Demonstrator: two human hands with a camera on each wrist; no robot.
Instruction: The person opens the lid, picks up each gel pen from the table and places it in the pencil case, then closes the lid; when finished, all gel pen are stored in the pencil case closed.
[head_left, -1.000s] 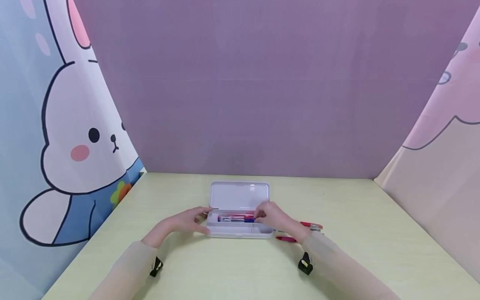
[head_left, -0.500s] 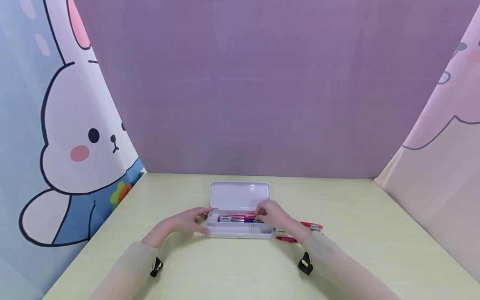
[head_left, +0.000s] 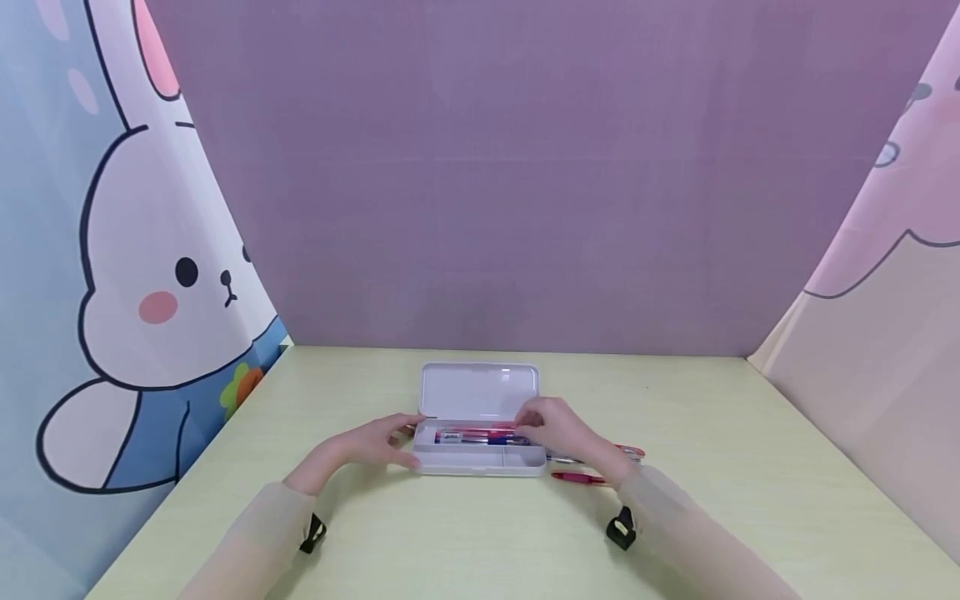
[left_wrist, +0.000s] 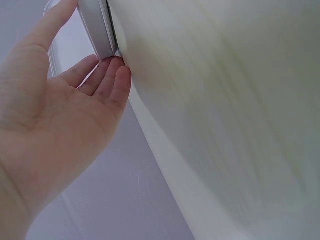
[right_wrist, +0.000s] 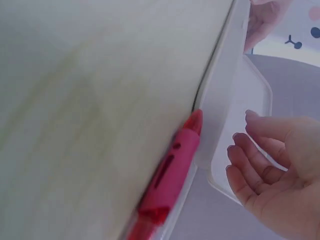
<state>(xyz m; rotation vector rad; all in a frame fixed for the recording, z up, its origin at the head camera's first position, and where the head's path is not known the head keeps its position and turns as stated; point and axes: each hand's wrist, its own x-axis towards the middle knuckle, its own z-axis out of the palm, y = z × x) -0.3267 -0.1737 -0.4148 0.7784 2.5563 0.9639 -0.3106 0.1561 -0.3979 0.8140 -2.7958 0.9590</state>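
Observation:
A white pencil case (head_left: 465, 459) lies with its lid (head_left: 478, 390) up on the table. My left hand (head_left: 371, 442) grips its left end, thumb at the front and fingers towards the back; in the left wrist view those fingers touch the case wall (left_wrist: 97, 30). Inside the long rear compartment lie several pens (head_left: 472, 436), red and blue. My right hand (head_left: 557, 425) is over the case's right end. In the right wrist view that hand (right_wrist: 280, 170) has its thumb and fingers apart, with nothing between them.
Right of the case, partly under my right forearm, lie a pink-red pen (head_left: 577, 477), a clear pen (head_left: 564, 459) and a red-ended pen (head_left: 632, 451). The front of the case has a divider (head_left: 504, 456). A purple backdrop (head_left: 480, 208) stands behind the table (head_left: 375, 533).
My right hand has moved slightly right and up, off the pens in the case, and their blue ends now show more. My left hand and the case have stayed in place.

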